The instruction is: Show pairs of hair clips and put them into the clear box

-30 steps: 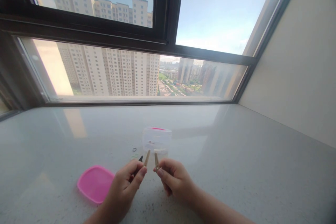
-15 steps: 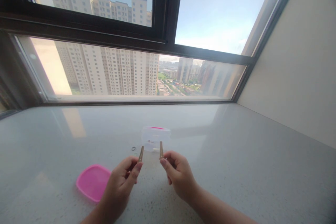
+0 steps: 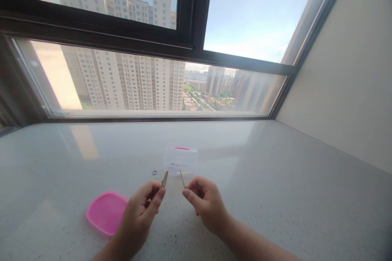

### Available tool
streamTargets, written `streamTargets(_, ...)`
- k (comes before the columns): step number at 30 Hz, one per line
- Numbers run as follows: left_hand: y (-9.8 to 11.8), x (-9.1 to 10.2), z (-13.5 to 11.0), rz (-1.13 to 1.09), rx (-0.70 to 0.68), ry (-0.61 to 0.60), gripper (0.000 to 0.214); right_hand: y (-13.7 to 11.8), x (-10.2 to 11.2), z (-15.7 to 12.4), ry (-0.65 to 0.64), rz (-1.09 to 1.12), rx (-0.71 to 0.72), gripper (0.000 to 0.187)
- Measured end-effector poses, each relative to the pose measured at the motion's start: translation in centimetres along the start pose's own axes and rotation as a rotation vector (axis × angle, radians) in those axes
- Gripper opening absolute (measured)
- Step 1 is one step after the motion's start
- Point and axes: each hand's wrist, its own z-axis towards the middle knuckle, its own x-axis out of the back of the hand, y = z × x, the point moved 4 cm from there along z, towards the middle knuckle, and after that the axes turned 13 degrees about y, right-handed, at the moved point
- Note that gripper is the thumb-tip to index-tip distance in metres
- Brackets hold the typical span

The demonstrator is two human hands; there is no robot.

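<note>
My left hand [image 3: 142, 210] pinches a slim gold-coloured metal clip [image 3: 164, 178] between thumb and forefinger, its tapered tip pointing up and away from me. Facing it across a small gap, my right hand [image 3: 206, 199] grips a second gold-coloured metal clip [image 3: 182, 178], seen edge-on as a thin strip leaning left. The two clips do not touch. Just beyond them stands a clear plastic box [image 3: 180, 156] with a few small items low inside, too blurred to name. A small dark ring [image 3: 154, 172] lies left of the box.
A pink plastic lid [image 3: 104, 214] rests on the speckled pale sill [image 3: 275, 195], partly behind my left forearm. Dark-framed window panes [image 3: 196, 57] rise at the back. On the right a white wall [image 3: 346, 73] bounds the sill.
The clip in my right hand has turned from showing its flat face to its thin edge, its tip swinging left. The left one has turned slightly; both remain held.
</note>
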Motion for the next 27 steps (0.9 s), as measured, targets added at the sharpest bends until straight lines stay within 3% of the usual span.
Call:
streamTargets(17, 0.09, -0.17, -0.04, 0.021, 0.006, -0.033, 0.03, -0.12, -0.1, -0.15, -0.028, 0.016, -0.074, 0.021)
streamTargets(27, -0.05, -0.37, -0.23, 0.008, 0.028, -0.077, 0.029, 0.02, -0.51, -0.38, -0.117, 0.117, -0.093, 0.023)
